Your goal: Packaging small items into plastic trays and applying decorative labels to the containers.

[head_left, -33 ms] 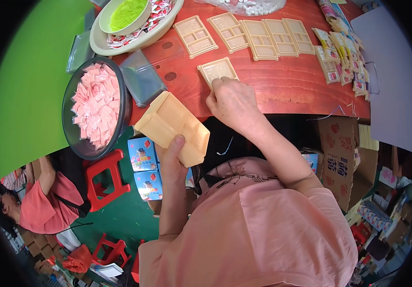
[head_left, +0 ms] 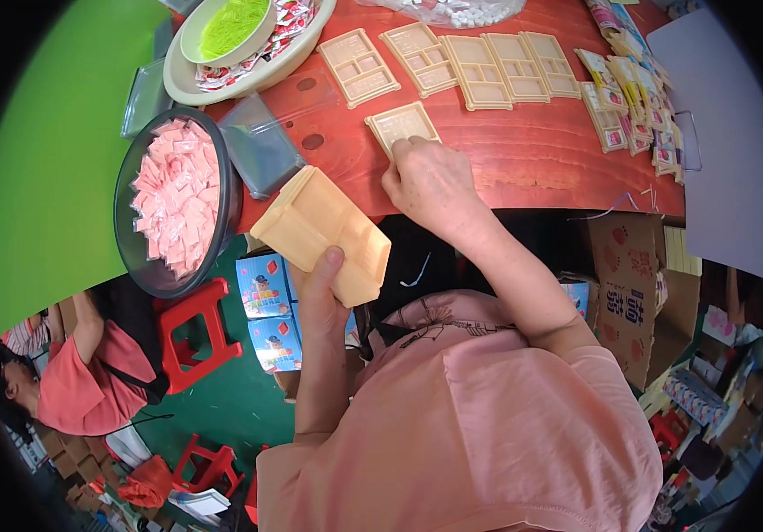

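Note:
My left hand (head_left: 318,288) grips a stack of beige plastic compartment trays (head_left: 333,226), held tilted in front of the table's near edge, thumb across the top one. On the red wooden table, a single beige tray (head_left: 397,121) lies close to the front edge. Curled over that tray's near right part is my right hand (head_left: 435,182); its fingertips are partly hidden, but they appear to hold the tray. Farther back stands a row of several similar trays (head_left: 479,75), lying flat, some edge to edge.
A dark tub of pink wrapped packets (head_left: 178,199) stands left, beside a clear plastic box (head_left: 262,146). Behind them is a pale basin (head_left: 262,78) with a bowl of green strips (head_left: 231,31). Small packs (head_left: 634,97) pile at right. A person (head_left: 85,372) sits at lower left.

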The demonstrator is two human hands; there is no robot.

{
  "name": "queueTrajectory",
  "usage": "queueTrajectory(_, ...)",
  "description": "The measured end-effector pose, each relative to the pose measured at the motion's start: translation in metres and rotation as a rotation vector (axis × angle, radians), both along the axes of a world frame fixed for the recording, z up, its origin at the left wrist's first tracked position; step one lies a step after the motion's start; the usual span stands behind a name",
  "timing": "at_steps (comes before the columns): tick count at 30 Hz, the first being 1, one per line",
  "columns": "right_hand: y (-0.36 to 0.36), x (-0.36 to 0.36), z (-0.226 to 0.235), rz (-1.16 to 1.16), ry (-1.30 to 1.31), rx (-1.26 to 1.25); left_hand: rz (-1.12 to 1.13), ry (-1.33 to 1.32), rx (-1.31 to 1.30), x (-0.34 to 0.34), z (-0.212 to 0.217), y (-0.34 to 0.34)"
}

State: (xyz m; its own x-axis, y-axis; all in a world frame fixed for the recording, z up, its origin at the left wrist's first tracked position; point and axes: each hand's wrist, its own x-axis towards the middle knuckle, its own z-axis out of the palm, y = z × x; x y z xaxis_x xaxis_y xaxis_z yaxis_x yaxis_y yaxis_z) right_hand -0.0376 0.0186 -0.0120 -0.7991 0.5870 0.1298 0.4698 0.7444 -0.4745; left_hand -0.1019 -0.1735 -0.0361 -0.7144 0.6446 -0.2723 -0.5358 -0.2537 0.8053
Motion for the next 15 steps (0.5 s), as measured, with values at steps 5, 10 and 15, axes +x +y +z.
queueTrajectory(5, 0.019, 0.004, -0.008, -0.027, 0.039, -0.041, -0.008, 0.009, 0.03, 0.003, -0.002, 0.025)
queueTrajectory(10, 0.006, 0.047, 0.021, 0.061, 0.374, -0.787, 0.039, -0.037, 0.073, 0.01, 0.004, 0.054)
queueTrajectory(15, 0.001, 0.087, 0.031, 0.121, 0.439, -0.741, -0.068, 0.002, 0.139, 0.038, 0.005, 0.093)
